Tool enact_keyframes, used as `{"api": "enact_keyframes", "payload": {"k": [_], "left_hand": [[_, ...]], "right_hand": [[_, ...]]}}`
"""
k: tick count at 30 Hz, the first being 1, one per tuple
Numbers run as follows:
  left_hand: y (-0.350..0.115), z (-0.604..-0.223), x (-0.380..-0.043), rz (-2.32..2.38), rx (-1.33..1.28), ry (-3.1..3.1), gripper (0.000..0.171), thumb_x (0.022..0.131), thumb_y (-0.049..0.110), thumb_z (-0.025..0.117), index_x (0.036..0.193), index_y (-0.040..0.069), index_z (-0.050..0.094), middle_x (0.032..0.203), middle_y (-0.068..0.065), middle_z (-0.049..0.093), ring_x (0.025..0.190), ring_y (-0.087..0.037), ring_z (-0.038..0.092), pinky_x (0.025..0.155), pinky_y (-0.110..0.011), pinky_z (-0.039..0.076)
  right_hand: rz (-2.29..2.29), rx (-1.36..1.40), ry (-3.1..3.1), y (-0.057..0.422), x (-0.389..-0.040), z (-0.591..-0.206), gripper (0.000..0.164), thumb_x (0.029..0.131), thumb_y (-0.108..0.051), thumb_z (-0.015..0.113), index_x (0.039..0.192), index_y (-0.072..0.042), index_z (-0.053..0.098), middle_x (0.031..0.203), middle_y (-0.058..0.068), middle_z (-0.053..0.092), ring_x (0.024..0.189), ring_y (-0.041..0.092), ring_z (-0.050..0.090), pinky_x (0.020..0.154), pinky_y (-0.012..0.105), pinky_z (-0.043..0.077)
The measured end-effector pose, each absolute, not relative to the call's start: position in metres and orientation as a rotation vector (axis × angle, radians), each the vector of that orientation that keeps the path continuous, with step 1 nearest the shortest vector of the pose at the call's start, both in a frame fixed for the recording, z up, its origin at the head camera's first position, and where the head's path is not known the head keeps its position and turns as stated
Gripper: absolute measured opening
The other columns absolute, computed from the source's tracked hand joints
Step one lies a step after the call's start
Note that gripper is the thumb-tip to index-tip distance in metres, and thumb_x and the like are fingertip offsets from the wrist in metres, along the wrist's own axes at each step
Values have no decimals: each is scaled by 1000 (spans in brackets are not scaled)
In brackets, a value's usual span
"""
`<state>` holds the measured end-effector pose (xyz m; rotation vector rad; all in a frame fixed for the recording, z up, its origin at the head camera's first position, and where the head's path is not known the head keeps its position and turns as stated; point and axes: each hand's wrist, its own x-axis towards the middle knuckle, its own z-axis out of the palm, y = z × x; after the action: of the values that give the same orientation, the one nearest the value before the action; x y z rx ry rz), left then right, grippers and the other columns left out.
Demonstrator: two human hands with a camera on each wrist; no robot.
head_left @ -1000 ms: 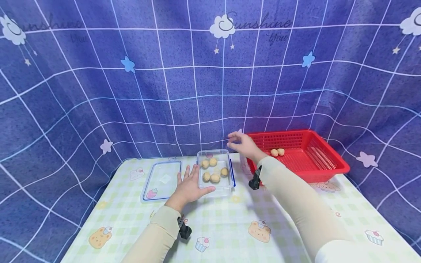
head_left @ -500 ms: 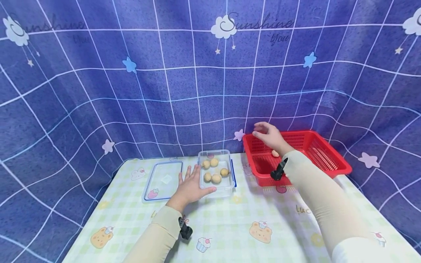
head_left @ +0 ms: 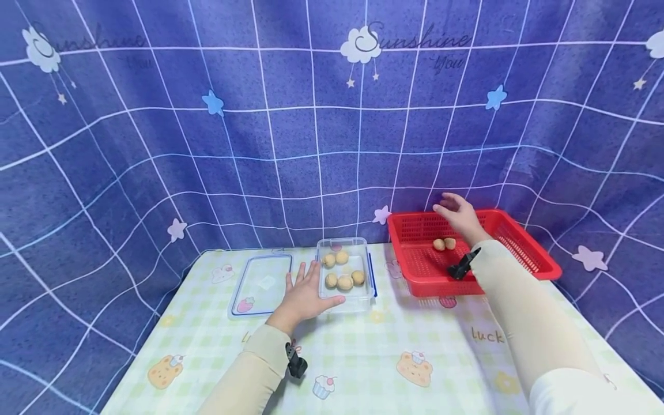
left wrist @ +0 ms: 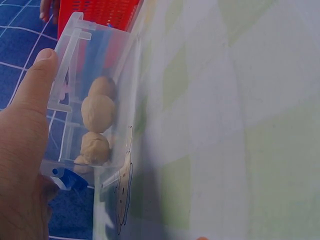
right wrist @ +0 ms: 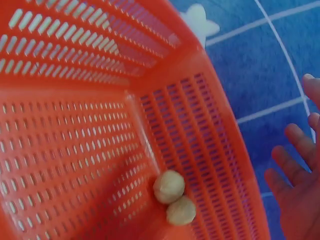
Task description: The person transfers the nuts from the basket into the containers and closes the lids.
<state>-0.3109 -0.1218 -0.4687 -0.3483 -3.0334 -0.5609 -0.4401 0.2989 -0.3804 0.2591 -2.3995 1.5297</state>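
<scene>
In the head view, a clear plastic food container (head_left: pixel 355 301) holds several tan walnuts (head_left: pixel 344 282). My left hand (head_left: pixel 302 297) spreads at its left front corner, with straight fingers along the left side and the thumb along the front. In the left wrist view, that thumb (left wrist: pixel 34 82) lies against the container's wall. My right hand (head_left: pixel 461 219) hovers over the back of a red slotted basket (head_left: pixel 433 287), fingers loosely bent and nothing between them. Two walnuts (right wrist: pixel 175 197) lie together inside the basket, by its wall. The right wrist view shows the fingers beyond the basket rim.
A clear lid (head_left: pixel 266 283) with a blue seal lies left of the container. The table wears a green-and-white checked cloth (head_left: pixel 373 357). Behind it hangs a blue curtain with white grid lines (head_left: pixel 332 132).
My right hand has moved right, from beside the container to over the basket. The rightmost walnut in the container has shifted toward the front ones. The left hand stays at the container.
</scene>
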Motion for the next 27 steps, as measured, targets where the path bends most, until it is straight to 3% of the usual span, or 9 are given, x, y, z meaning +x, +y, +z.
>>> {"api": "enact_keyframes", "payload": {"k": [5, 12, 15, 18, 21, 27], "left_hand": [[-122, -469, -312, -531, -347, -3029, 118, 83, 78, 60, 162, 4, 13, 169, -13, 13, 155, -35, -3, 119, -66, -4], [-122, -468, -310, -544, -343, -3031, 118, 82, 78, 60, 162, 4, 13, 169, -12, 13, 155, -35, -3, 119, -64, -8], [-121, -466, -309, -545, -345, -3039, 120, 82, 80, 59, 162, 4, 13, 169, -11, 12, 156, -34, -3, 119, -63, -10], [-121, -465, -309, -537, -345, -3048, 120, 81, 81, 58, 162, 4, 13, 169, -11, 12, 156, -34, -3, 119, -62, -10], [-121, -464, -309, -523, -342, -3041, 120, 81, 81, 58, 162, 4, 14, 169, -12, 13, 156, -34, -1, 119, -62, -9], [-122, -464, -309, -520, -346, -3043, 120, 81, 81, 58, 162, 3, 15, 168, -12, 15, 156, -34, 0, 119, -62, -9]], "right_hand": [[1535, 219, -2429, 313, -442, -391, 70, 98, -27, 68, 153, 1, 37, 147, 29, 49, 134, 40, 48, 98, 35, 44], [1514, 153, -2460, 328, -445, -400, 71, 97, -26, 69, 153, 4, 36, 146, 31, 49, 131, 39, 49, 87, 18, 42], [1527, 120, -2470, 335, -445, -404, 71, 97, -25, 69, 152, 6, 36, 145, 32, 49, 125, 31, 52, 84, 14, 41], [1547, 113, -2481, 338, -445, -406, 71, 97, -25, 68, 152, 7, 35, 145, 33, 48, 111, 12, 56, 82, 13, 41], [1546, 125, -2485, 340, -446, -407, 71, 97, -25, 69, 151, 8, 36, 144, 34, 48, 98, -3, 50, 81, 12, 42], [1480, 110, -2537, 340, -443, -408, 69, 97, -24, 69, 150, 9, 38, 143, 34, 49, 99, 1, 50, 79, 11, 41]]}}
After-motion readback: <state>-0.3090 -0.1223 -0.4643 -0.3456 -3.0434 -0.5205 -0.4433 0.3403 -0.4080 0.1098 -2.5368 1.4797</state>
